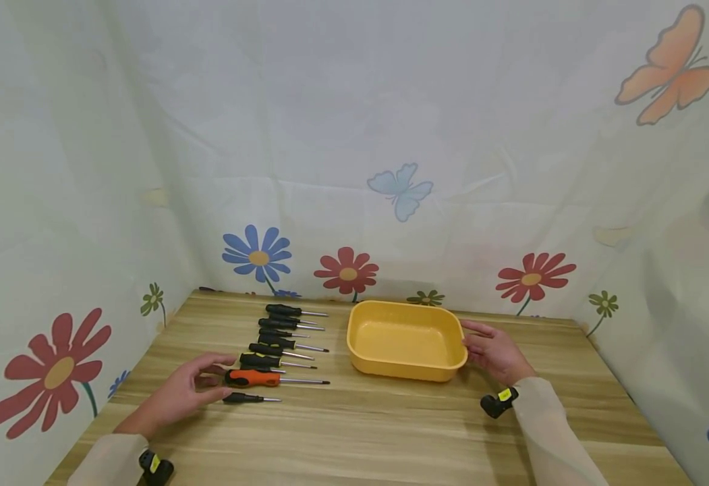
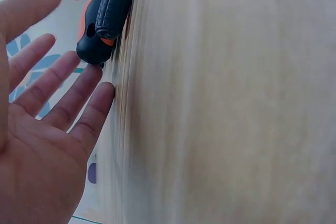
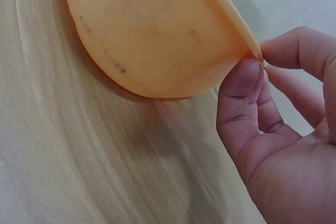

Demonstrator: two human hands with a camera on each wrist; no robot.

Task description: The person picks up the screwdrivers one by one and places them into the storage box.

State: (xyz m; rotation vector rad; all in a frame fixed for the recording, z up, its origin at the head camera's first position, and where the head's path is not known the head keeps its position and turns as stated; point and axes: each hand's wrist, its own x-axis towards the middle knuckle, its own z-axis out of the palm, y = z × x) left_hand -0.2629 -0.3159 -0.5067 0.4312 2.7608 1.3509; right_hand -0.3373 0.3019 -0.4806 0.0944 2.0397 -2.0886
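Note:
My left hand [image 1: 178, 391] is spread beside the handle ends of several screwdrivers lying in a column. Its fingertips are close to the orange and black screwdriver [image 1: 256, 378]; whether they touch it is unclear. In the left wrist view the fingers [image 2: 73, 95] are extended below that handle [image 2: 94, 40], with a smaller black screwdriver [image 2: 116, 6] in front. At the right end of a yellow plastic basin [image 1: 405, 370], my right hand [image 1: 500, 354] pinches the rim. The right wrist view shows its fingertips [image 3: 242, 80] on the edge of the basin [image 3: 152, 35].
Behind the orange screwdriver lie black-handled screwdrivers [image 1: 278, 342], shafts pointing right. A small black screwdriver [image 1: 243, 398] lies in front. The wood-grain table [image 1: 354, 439] meets a white curtain [image 1: 305, 135] printed with flowers and butterflies at the back and sides.

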